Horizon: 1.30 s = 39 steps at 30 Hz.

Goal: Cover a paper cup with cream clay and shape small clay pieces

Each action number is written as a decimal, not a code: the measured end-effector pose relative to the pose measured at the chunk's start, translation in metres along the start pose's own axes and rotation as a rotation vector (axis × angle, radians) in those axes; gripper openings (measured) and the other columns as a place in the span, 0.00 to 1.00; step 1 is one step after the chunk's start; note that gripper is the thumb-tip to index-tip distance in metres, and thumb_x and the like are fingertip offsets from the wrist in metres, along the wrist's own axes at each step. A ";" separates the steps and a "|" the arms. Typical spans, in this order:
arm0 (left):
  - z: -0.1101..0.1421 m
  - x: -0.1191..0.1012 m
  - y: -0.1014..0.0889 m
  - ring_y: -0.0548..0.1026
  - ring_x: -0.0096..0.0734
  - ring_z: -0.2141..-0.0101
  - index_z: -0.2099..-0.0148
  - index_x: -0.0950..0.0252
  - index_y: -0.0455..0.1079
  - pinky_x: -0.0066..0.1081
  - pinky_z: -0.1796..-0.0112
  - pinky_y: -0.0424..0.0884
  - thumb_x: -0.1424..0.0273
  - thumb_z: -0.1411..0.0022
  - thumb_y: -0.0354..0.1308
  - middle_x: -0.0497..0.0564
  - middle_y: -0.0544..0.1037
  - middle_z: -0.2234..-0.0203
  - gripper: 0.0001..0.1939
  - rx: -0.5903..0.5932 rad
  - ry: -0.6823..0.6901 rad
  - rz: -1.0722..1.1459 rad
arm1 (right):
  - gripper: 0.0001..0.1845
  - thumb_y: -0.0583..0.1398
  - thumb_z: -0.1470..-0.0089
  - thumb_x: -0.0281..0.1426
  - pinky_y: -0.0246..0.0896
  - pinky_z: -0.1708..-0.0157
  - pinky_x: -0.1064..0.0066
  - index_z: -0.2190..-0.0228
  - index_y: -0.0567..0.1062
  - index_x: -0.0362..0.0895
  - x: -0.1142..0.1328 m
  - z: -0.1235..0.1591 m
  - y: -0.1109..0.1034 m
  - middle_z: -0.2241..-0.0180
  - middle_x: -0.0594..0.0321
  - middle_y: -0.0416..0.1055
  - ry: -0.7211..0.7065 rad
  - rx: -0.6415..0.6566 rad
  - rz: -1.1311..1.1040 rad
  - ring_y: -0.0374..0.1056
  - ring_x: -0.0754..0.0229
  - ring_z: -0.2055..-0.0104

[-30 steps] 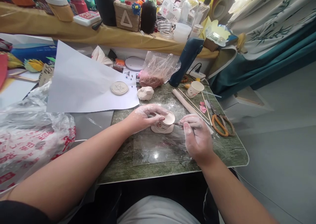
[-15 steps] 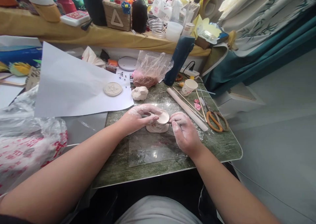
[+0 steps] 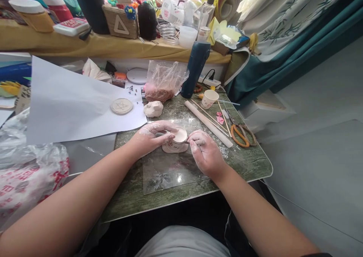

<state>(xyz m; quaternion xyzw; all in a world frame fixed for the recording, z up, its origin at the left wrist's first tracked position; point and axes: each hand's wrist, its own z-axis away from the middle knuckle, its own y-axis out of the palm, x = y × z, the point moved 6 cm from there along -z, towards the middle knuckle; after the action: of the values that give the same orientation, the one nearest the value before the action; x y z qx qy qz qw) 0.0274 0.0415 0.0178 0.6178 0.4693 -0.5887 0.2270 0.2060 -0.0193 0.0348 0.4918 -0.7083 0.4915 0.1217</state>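
A small printed paper cup [image 3: 176, 145], seemingly upside down, stands on a flat white clay slab [image 3: 167, 150]. My left hand [image 3: 154, 134], dusted white, grips the cup's left side with thumb and fingers. On the cup's right, my right hand [image 3: 205, 149] pinches a thin tool with a dark tip [image 3: 186, 142]. That tip is close to the cup's side; whether it touches cup or clay I cannot tell. Under the slab lies a clear plastic sheet [image 3: 161, 177] with white powder on it. A lump of white clay [image 3: 153, 109] sits behind my left hand.
Right of my hands lie a rolling pin [image 3: 208, 124], thin sticks and orange-handled scissors [image 3: 239, 136]. Another paper cup [image 3: 210, 99] stands upright near a dark blue bottle [image 3: 195, 70]. A round star-marked clay disc [image 3: 121, 106] lies on white paper [image 3: 70, 106]. Bagged brown clay [image 3: 160, 92] sits behind.
The camera view has turned slightly, so everything sits further left in the picture. Both hands stay at the cup with much the same grip; any tool movement is too small to tell.
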 end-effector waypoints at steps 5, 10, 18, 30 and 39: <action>0.001 0.003 -0.001 0.78 0.41 0.49 0.53 0.63 0.79 0.38 0.48 0.74 0.62 0.37 0.65 0.56 0.81 0.50 0.13 -0.005 -0.011 0.015 | 0.06 0.53 0.35 0.25 0.64 0.54 0.58 0.64 0.67 0.48 0.005 0.000 0.003 0.63 0.59 0.69 -0.040 0.052 0.055 0.68 0.54 0.58; 0.001 0.002 0.001 0.78 0.41 0.50 0.53 0.63 0.78 0.38 0.48 0.74 0.62 0.37 0.65 0.56 0.81 0.50 0.13 -0.003 -0.002 0.031 | 0.06 0.53 0.35 0.25 0.65 0.54 0.56 0.63 0.67 0.48 0.006 0.000 0.003 0.63 0.59 0.69 -0.048 0.055 0.045 0.69 0.53 0.57; 0.002 0.007 0.002 0.79 0.39 0.50 0.51 0.63 0.78 0.37 0.49 0.74 0.64 0.36 0.65 0.55 0.81 0.50 0.13 -0.009 0.003 0.029 | 0.08 0.55 0.37 0.22 0.67 0.52 0.54 0.62 0.67 0.49 0.013 0.004 0.001 0.63 0.59 0.71 -0.125 0.033 0.022 0.70 0.53 0.55; 0.002 0.007 0.003 0.79 0.38 0.51 0.51 0.63 0.78 0.37 0.49 0.74 0.65 0.36 0.64 0.55 0.81 0.50 0.13 -0.009 0.017 0.040 | 0.09 0.55 0.37 0.22 0.67 0.54 0.54 0.61 0.68 0.49 0.011 0.010 0.006 0.64 0.60 0.70 -0.135 0.017 0.059 0.70 0.52 0.56; 0.002 0.008 0.002 0.79 0.38 0.50 0.50 0.62 0.78 0.36 0.49 0.74 0.64 0.36 0.64 0.55 0.82 0.50 0.14 -0.006 0.009 0.016 | 0.10 0.55 0.37 0.23 0.69 0.52 0.52 0.58 0.68 0.49 0.021 0.015 0.017 0.62 0.58 0.71 -0.188 0.127 0.119 0.70 0.50 0.53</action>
<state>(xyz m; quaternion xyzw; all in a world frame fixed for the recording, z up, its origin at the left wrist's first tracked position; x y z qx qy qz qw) 0.0270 0.0418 0.0094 0.6235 0.4672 -0.5826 0.2316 0.1868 -0.0432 0.0317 0.4996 -0.7121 0.4933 -0.0059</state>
